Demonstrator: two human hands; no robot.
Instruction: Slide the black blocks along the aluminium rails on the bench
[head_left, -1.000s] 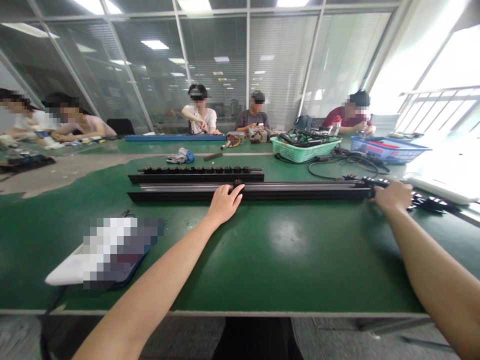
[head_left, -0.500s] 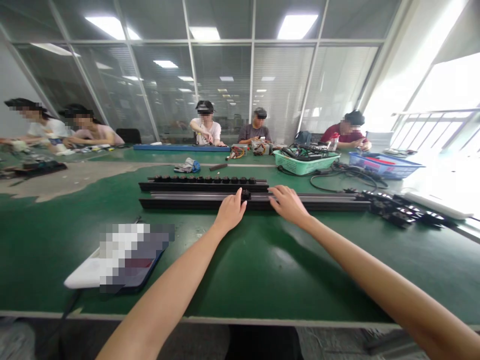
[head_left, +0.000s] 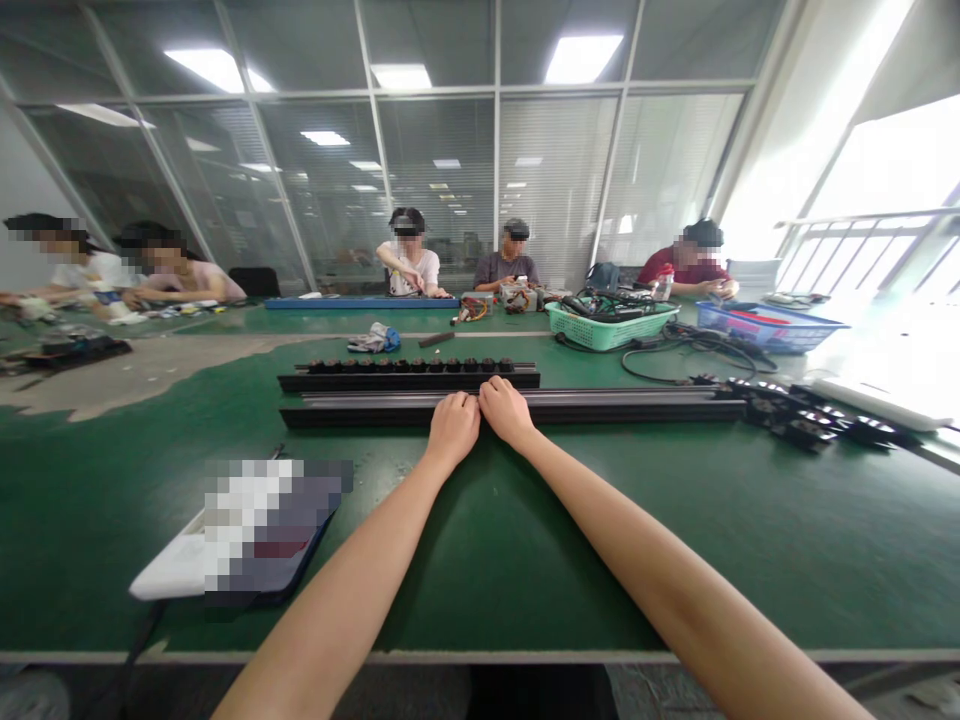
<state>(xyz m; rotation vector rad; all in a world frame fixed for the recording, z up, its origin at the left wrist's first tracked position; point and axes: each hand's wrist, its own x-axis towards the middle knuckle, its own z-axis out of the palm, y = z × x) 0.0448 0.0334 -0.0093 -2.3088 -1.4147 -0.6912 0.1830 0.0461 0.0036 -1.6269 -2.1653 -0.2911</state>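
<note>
A long black aluminium extrusion rail [head_left: 600, 408] lies across the green-topped bench in front of me. My left hand [head_left: 454, 428] and my right hand [head_left: 506, 412] sit side by side at its middle, fingers curled over its near edge. The hands almost touch. Any small part under my fingers is hidden. Just behind lies a second black rail [head_left: 409, 380] carrying a row of small black knobs. Several black blocks on a strip [head_left: 799, 425] lie off the rail's right end.
A white device with a dark cover [head_left: 247, 530], partly pixelated, lies on the bench at near left. A green basket [head_left: 611, 325] and a blue basket [head_left: 769, 328] hold cables and stand beyond the rails. Black cables trail nearby. Several people work at the benches beyond.
My right hand has slid left along the rail from near its right end and now sits beside my left hand. The small black block between them is no longer visible.
</note>
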